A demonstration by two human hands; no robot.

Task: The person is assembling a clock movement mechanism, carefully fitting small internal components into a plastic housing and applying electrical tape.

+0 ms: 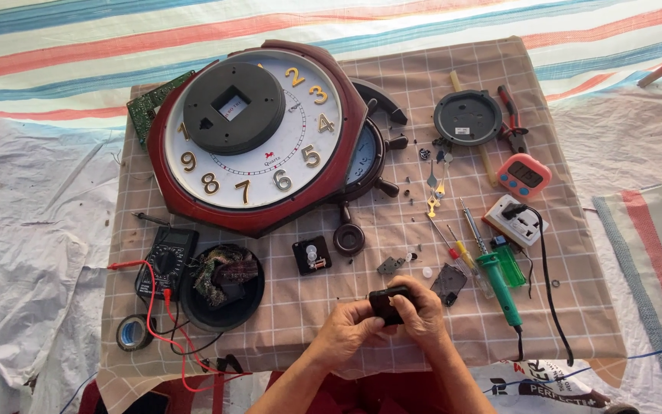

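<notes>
While held: my left hand point(346, 328) and right hand point(421, 310) pinched a small black clock movement point(387, 303) together.
Risk: loose small parts point(415, 261) nearby could scatter if it slipped.
Cause: fingertip-only hold near the table edge point(392, 360).

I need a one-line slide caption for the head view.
Both hands, left and right, hold a small black clock movement over a checked cloth near a large wall clock.
</notes>
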